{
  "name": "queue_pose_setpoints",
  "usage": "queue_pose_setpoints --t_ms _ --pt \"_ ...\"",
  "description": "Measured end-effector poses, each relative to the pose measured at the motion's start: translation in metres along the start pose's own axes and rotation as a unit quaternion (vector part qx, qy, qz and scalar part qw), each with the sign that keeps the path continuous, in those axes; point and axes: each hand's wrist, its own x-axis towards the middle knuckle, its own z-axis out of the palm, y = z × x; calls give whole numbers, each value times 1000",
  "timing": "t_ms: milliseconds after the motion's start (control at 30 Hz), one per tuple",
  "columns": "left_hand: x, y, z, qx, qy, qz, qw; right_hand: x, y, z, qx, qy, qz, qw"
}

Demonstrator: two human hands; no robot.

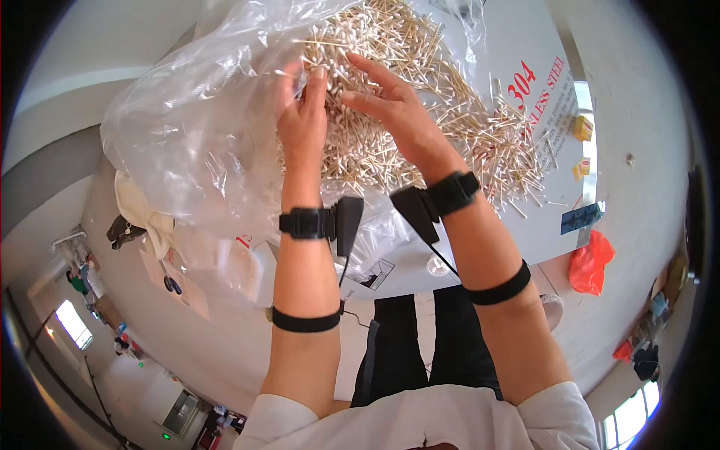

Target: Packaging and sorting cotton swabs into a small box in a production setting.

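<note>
White table (525, 225): both hands, left hand (302, 112) and right hand (390, 105), loosely sift cotton swabs (390, 45).

I see both hands over a heap of wooden cotton swabs (420, 112) on the white table (525, 217). My left hand (304, 112) pinches a few swabs beside the clear plastic bag (195, 127); my right hand (394, 101) rests open on the heap, fingers spread. Black straps on both forearms. Orange bag (591, 262) on floor, right
</note>
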Motion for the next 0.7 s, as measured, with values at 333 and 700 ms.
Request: queue_pose_setpoints --t_ms 333,700 --pt "-12 -14 -37 90 1 104 991 -37 -20 -56 -125 157 -12 980" --pt "-6 -22 26 57 -19 50 997 -15 18 -26 -46 75 0 996"
